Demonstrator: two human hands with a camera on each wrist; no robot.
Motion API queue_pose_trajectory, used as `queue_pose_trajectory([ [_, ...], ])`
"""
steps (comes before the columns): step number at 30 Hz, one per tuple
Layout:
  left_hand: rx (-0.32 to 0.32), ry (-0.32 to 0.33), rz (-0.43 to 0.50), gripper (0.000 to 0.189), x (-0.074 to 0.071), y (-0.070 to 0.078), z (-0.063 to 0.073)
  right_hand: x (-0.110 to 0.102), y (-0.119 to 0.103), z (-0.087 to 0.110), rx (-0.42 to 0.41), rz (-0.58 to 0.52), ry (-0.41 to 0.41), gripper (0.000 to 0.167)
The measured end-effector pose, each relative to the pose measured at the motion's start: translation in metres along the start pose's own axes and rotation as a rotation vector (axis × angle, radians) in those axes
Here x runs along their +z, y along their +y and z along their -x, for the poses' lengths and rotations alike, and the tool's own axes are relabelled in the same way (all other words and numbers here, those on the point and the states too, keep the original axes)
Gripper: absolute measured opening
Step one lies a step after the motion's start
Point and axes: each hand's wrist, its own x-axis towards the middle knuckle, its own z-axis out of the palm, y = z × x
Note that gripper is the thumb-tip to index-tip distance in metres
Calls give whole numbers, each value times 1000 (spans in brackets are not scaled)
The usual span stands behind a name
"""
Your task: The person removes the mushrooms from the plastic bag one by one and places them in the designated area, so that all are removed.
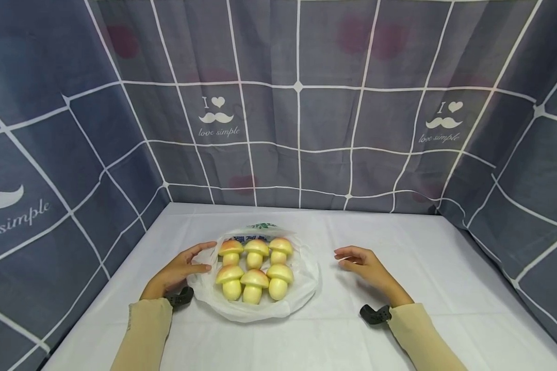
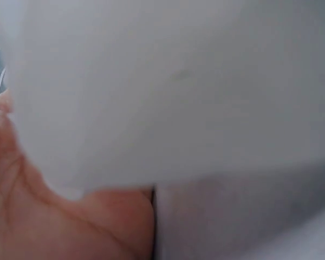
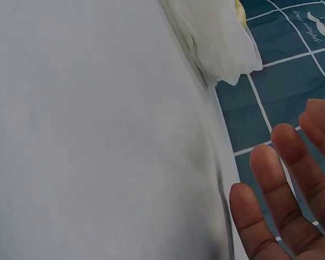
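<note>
On the white tabletop, a thin white plastic bag (image 1: 305, 288) lies spread out with its rim around several mushroom-shaped pieces (image 1: 254, 279). They have yellow caps tinged orange and pale stems, and sit in two rows. My left hand (image 1: 178, 269) is at the bag's left edge, thumb and fingers extended towards it. In the left wrist view the bag (image 2: 179, 108) fills most of the picture beside my palm (image 2: 49, 222); fingertip contact is hard to make out. My right hand (image 1: 370, 269) is to the right of the bag, apart from it, fingers loosely bent around nothing.
A white cloth covers the table (image 1: 325, 340). Dark grey-blue checked curtains (image 1: 325, 118) with printed moustaches stand behind it and along both sides. Black wrist bands with cameras (image 1: 375, 314) sit below the hands.
</note>
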Motion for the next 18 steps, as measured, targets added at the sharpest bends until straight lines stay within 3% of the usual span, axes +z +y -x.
queue_pose_trajectory([
  [8, 0, -7, 19, 82, -1, -1, 1, 9, -2, -4, -31, -17, -15, 32],
  [18, -18, 20, 6, 83, 0, -1, 0, 18, -12, -5, 5, -30, -25, 33],
])
